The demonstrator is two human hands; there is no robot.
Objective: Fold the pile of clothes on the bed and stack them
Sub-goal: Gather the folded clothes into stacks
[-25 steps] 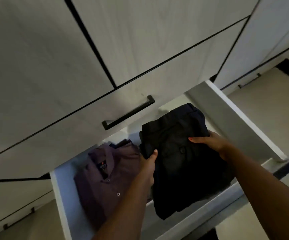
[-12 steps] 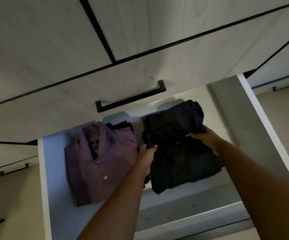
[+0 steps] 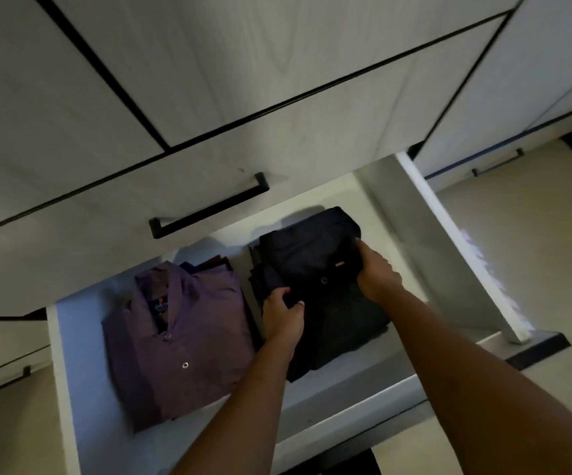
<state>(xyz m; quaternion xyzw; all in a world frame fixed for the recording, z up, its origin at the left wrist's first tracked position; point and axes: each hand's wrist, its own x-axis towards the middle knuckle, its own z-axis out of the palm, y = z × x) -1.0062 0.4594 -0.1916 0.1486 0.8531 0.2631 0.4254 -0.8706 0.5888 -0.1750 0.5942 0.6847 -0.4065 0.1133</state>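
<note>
So the black folded trousers (image 3: 325,289) are sitting in the right half of an open drawer (image 3: 346,421), on the white bottom, with a button and a tiny tag showing on the top layer. Looks like there are a few dark layers under that one, but it's too dim to count them.

Both bare hands are on the pile. The left grip (image 3: 282,317) has its fingers curled onto the left edge, thumb lying on top of the fabric. The right grip (image 3: 377,275) is clamped on the right edge further back, fingers bent down over the cloth.

Just beside it, in the left half of the same drawer, there's a purple button-up shirt (image 3: 178,341) folded flat, collar toward the back. Some other dark folded clothes (image 3: 209,264) poke out from under it at the back edge.

Above the open drawer is a shut pale wood-grain drawer front with a black bar handle (image 3: 209,209), and more of the same pale wardrobe panels (image 3: 277,56) above that. Off to the right you can see beige floor (image 3: 534,255).
</note>
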